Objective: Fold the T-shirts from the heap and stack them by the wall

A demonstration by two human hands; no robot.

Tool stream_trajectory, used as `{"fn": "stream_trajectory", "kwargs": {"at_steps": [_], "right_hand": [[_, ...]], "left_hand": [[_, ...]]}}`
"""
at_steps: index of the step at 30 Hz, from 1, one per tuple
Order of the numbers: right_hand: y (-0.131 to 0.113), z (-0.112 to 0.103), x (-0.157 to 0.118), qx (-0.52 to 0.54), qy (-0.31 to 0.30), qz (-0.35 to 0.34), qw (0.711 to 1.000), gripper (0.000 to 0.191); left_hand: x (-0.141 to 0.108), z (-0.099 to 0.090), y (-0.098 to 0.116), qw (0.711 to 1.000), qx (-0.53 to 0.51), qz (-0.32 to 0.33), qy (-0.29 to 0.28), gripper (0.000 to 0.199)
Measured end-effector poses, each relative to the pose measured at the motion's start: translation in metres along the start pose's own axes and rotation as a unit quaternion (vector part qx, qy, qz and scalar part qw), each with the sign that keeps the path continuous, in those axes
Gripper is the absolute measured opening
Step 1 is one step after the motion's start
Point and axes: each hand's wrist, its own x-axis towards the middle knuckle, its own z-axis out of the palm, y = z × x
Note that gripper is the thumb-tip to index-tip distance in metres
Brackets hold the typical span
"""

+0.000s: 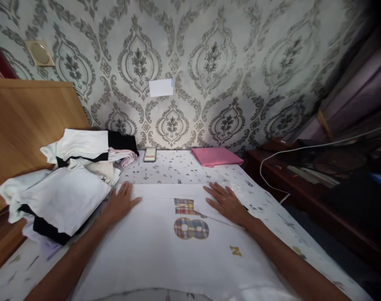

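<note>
A white garment point(153, 251) with plaid and yellow patches lies spread on the patterned sheet point(170, 169). My left hand point(121, 202) rests flat on its far left corner, thumb apart from the other fingers. On the far right part of the cloth lies my right hand point(227, 203), palm down with fingers spread. Neither hand grips anything. A thin cord or strip point(222, 221) runs across the garment from the plaid patch toward my right wrist.
A heap of clothes point(74, 194) lies at the left by a wooden board point(30, 113). Near the wall are a small boxy item point(150, 154) and a folded pink cloth point(216, 156). A dark red table point(303, 192) with a white cable point(322, 145) stands at the right.
</note>
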Motion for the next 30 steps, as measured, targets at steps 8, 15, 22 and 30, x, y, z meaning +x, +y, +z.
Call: {"fn": "stream_trajectory", "kwargs": {"at_steps": [8, 15, 22, 30], "right_hand": [[0.008, 0.001, -0.024, -0.02, 0.046, 0.048, 0.998, 0.055], [0.004, -0.003, -0.145, -0.05, 0.115, 0.169, 0.978, 0.057], [-0.078, -0.004, -0.269, 0.022, 0.223, 0.304, 0.926, 0.055], [-0.165, -0.005, -0.275, 0.421, 0.363, 0.51, 0.656, 0.055]], "left_hand": [[-0.021, -0.008, -0.005, 1.0, -0.003, -0.019, -0.012, 0.071], [-0.082, -0.018, -0.018, 0.994, -0.01, 0.108, 0.022, 0.06], [-0.158, -0.02, -0.025, 0.958, -0.059, 0.271, -0.068, 0.061], [-0.162, -0.018, -0.025, 0.954, -0.019, 0.239, -0.18, 0.054]]}}
